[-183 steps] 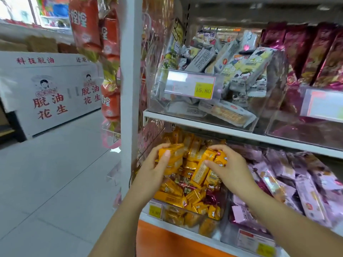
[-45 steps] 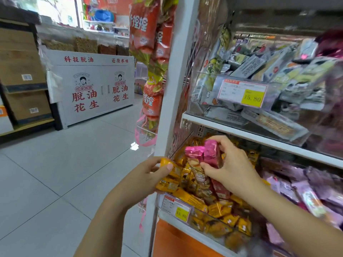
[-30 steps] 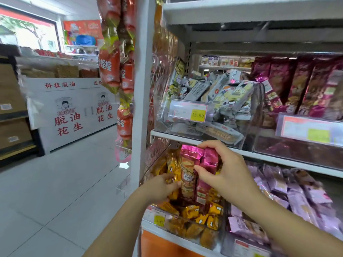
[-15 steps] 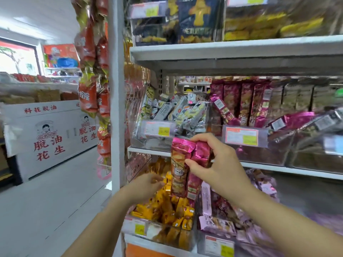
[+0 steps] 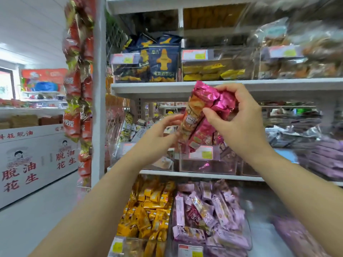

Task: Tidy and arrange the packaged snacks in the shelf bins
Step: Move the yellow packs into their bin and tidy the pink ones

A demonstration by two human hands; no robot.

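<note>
The right hand (image 5: 239,123) is curled round a small bundle of long, crinkled magenta foil snack packets (image 5: 201,115), with the thumb across their fronts (the front one shows an orange biscuit picture and a small white label). They are held slightly tilted in the air, in front of the clear plastic bin (image 5: 207,164) on the middle shelf. The left hand (image 5: 157,138) pinches the front packet's lower part. Below sit yellow wrapped snacks (image 5: 148,210) and lilac wrapped snacks (image 5: 209,212).
</note>
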